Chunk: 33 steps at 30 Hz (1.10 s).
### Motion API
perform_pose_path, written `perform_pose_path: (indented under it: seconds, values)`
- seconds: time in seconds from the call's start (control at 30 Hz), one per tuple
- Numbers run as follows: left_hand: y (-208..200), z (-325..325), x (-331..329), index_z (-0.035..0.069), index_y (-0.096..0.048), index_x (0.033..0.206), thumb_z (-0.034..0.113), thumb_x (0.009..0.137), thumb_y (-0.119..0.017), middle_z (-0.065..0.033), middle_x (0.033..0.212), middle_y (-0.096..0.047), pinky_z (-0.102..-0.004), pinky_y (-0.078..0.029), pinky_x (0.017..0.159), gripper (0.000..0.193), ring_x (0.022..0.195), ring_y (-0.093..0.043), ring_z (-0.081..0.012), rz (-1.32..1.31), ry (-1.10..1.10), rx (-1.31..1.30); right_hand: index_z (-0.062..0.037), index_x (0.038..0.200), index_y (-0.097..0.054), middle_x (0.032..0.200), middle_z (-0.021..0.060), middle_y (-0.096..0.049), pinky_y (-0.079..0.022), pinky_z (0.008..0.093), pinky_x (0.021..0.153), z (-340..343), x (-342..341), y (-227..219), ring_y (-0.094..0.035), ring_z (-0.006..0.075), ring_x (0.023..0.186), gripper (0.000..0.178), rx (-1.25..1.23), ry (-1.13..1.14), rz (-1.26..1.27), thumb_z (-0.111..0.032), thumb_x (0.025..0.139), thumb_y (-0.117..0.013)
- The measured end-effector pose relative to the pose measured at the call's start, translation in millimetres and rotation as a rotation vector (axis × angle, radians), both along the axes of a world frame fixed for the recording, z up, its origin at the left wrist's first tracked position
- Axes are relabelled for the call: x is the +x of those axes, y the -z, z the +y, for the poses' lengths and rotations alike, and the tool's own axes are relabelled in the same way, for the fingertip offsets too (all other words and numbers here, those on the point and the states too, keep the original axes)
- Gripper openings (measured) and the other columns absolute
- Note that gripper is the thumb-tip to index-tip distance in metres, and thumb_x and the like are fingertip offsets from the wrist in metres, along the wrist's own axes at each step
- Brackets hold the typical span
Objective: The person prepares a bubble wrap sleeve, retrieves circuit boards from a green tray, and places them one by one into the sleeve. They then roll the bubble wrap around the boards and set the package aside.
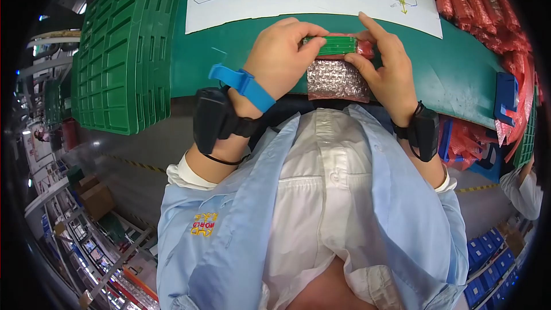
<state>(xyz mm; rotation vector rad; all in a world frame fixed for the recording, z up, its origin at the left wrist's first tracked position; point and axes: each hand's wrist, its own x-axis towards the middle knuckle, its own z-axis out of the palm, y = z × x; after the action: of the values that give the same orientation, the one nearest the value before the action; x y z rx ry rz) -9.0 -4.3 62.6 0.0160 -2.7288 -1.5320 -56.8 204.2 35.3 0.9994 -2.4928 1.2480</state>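
While our left hand (pixel 276 57) pinches the green circuit board (pixel 337 45) tightly, our right hand (pixel 393 72) has its fingers partly spread (thumb touching the board; we cannot tell if they grip). It lies over the bubble wrap's (pixel 337 80) far part.

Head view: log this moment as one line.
left hand: holds green piece, left end; right hand: holds right end; bubble wrap: on near side

Bubble wrap (pixel 337 80) was placed at the worktop's (pixel 453 74) near edge, circuit boards (pixel 338 46) held beyond it; crates (pixel 115 51) were stacked along the left edge, wrapped bundles (pixel 461 3) along the right.
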Motion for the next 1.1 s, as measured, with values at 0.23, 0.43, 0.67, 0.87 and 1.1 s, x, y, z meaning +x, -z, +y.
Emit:
perform_pose_path:
  seconds: [0.23, 0.43, 0.67, 0.87, 1.1]
  values:
    - [14.5, 18.5, 0.3, 0.007, -0.073, 0.095, 0.016, 0.081, -0.071, -0.0098, 0.083, -0.061, -0.0393, -0.046, 0.083, 0.016, 0.088, -0.057, -0.0296, 0.415, -0.065, -0.317, -0.0066, 0.119, -0.062, 0.102, 0.0090, -0.066, -0.050, 0.0337, 0.078, 2.5, -6.2, 7.9, -0.061, 0.0247, 0.090, 0.047, 0.004, -0.034, 0.108, -0.009, 0.075, -0.078]
    - [29.7, 10.9, -13.4, 0.006, -0.073, 0.093, 0.017, 0.078, -0.074, -0.0103, 0.090, -0.064, -0.0370, -0.048, 0.080, 0.018, 0.087, -0.059, -0.0280, 0.300, 0.003, -0.050, -0.0045, 0.108, -0.064, 0.101, 0.0093, -0.065, -0.050, 0.0321, 0.077, 2.1, -5.8, 3.8, -0.061, 0.0242, 0.088, 0.035, -0.001, -0.056, 0.115, -0.007, 0.076, -0.077]
    - [30.1, -6.5, -6.2, 0.008, -0.071, 0.100, 0.020, 0.076, -0.077, -0.0109, 0.099, -0.065, -0.0343, -0.050, 0.077, 0.027, 0.086, -0.062, -0.0259, 0.099, 0.112, 0.237, -0.0016, 0.097, -0.062, 0.092, 0.0096, -0.063, -0.050, 0.0357, 0.075, 1.1, -4.4, -0.1, -0.060, 0.0268, 0.086, 0.024, -0.062, -0.059, -0.112, -0.007, 0.077, -0.075]
    - [35.3, 4.8, -3.9, 0.005, -0.066, 0.106, 0.014, 0.078, -0.076, -0.0074, 0.100, -0.061, -0.0295, -0.048, 0.083, 0.031, 0.093, -0.060, -0.0201, 0.122, 0.096, 0.058, -0.0009, 0.101, -0.061, 0.097, 0.0101, -0.062, -0.050, 0.0337, 0.077, 6.8, -12.4, -3.5, -0.060, 0.0251, 0.087, 0.027, -0.036, -0.086, -0.246, -0.007, 0.078, -0.074]
    - [27.3, 13.5, 6.5, 0.006, -0.061, 0.113, 0.012, 0.077, -0.075, -0.0081, 0.105, -0.057, -0.0322, -0.047, 0.086, 0.039, 0.100, -0.058, -0.0224, 0.107, 0.107, -0.030, -0.0008, 0.104, -0.061, 0.101, 0.0100, -0.059, -0.047, 0.0334, 0.081, 2.0, -20.0, -6.4, -0.057, 0.0257, 0.095, 0.029, 0.150, -0.272, -0.063, -0.003, 0.078, -0.071]
